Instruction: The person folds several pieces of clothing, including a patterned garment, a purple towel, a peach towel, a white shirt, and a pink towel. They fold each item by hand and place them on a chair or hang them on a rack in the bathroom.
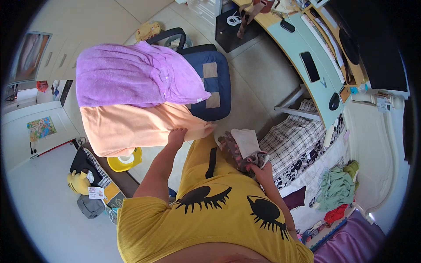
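Left hand (176, 136) pinches the lower edge of the orange towel (131, 127), which hangs draped beside the purple towel (131, 74) just above it. Right hand (258, 168) is clenched on a bundle of patterned cloth (243, 149), held over the near edge of the checked bedding (291, 140).

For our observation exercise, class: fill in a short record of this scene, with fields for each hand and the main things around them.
left hand: fingers on the edge of the orange towel
right hand: gripping a bundle of small cloths
above orange towel: purple towel
behind towels: dark blue chair
right side: checked bedding, pale green desk
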A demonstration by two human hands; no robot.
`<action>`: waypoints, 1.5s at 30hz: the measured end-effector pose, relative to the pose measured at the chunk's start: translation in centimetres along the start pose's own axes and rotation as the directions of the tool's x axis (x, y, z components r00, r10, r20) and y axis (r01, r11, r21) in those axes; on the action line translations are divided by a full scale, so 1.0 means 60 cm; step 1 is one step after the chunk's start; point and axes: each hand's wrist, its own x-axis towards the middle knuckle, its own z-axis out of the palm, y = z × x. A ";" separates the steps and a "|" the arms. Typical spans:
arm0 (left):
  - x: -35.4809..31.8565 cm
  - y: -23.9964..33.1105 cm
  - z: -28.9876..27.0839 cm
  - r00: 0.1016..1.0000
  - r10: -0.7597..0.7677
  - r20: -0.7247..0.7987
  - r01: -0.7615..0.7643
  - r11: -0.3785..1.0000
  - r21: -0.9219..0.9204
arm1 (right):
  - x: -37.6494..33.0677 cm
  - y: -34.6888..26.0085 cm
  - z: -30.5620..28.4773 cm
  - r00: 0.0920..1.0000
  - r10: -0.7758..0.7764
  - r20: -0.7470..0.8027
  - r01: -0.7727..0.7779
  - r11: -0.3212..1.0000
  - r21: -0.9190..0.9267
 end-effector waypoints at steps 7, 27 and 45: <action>-0.003 0.002 -0.004 0.996 -0.075 0.040 0.076 0.997 -0.019 | 0.007 -0.010 -0.034 0.983 -0.082 -0.165 0.078 0.996 -0.035; 0.106 0.109 -0.102 0.950 0.068 0.306 -0.111 0.986 0.126 | -0.248 0.002 -0.414 0.245 -0.068 -0.967 -0.225 0.966 -0.125; -0.192 0.104 -0.099 0.822 -0.412 -0.393 0.151 0.823 -0.547 | 0.180 0.269 -0.367 0.980 -0.104 -0.169 -0.098 0.488 -0.867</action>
